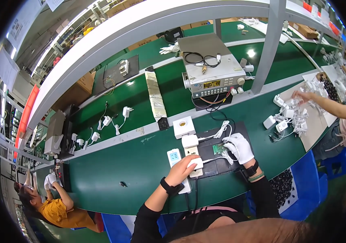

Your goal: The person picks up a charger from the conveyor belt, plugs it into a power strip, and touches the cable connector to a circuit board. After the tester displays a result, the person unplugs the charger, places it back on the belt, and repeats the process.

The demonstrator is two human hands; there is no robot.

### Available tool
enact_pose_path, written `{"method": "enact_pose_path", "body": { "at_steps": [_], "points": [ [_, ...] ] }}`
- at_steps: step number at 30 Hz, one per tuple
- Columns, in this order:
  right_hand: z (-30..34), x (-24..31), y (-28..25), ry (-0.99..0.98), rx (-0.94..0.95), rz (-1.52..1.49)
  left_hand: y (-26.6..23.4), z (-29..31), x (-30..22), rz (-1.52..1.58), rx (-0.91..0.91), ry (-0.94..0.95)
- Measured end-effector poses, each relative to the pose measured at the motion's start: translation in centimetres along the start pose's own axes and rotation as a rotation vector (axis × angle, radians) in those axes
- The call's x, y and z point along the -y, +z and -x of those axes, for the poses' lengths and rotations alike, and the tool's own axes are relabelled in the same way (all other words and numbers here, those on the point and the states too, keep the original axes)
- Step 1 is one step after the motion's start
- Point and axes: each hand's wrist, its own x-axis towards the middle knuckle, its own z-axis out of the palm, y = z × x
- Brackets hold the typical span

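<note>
My bare left hand [182, 169] grips a white power adapter [197, 163] on the white power strip [191, 151]. A second white adapter [189, 141] sits just beyond it on the strip. My right hand [240, 148], in a white glove, is closed on a white cable [230, 158] beside a small green circuit board [219, 149]. The gloved fingers hide the cable's end, and whether it touches the board cannot be made out. Another coiled white cable [221, 130] lies beyond the board. Beneath the board is a dark mat [210, 170].
A white box with a round opening [183, 126] stands behind the strip. Farther back is a bench power supply [211, 85] by a shelf post [271, 44]. Piled white adapters [288, 115] lie right, near a co-worker's arm [335, 106]. Another person [61, 208] works at left.
</note>
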Motion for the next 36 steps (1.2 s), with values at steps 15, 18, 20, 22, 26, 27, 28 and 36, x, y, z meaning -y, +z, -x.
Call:
{"method": "enact_pose_path", "body": {
  "at_steps": [15,18,20,22,26,27,28,36],
  "points": [
    [-0.1,-0.5,0.7,-0.015,0.022,-0.042,0.1,0.0,0.1,0.037,-0.004,-0.013],
    [0.1,-0.7,0.8,-0.006,0.001,-0.035,0.0,0.0,-0.1,0.052,-0.001,-0.022],
    [0.1,-0.5,0.8,0.0,-0.017,-0.054,-0.1,0.1,-0.6,0.003,-0.031,-0.001],
    [0.1,-0.2,0.8,-0.001,-0.027,-0.063,-0.7,0.1,-1.2,-0.023,-0.049,0.011],
    [0.2,0.1,0.6,0.019,-0.01,-0.092,-4.9,-0.7,-2.0,-0.219,-0.08,-0.027],
    [0.3,0.0,0.6,0.013,-0.015,-0.086,-5.5,-1.1,-2.0,-0.195,-0.14,-0.023],
    [0.4,-0.2,0.5,0.009,-0.019,-0.08,-6.0,-1.5,-1.8,-0.171,-0.198,-0.018],
    [0.1,0.3,0.7,-0.035,-0.065,-0.118,-4.8,-4.7,1.8,-0.008,-0.189,0.006]
  ]
}}
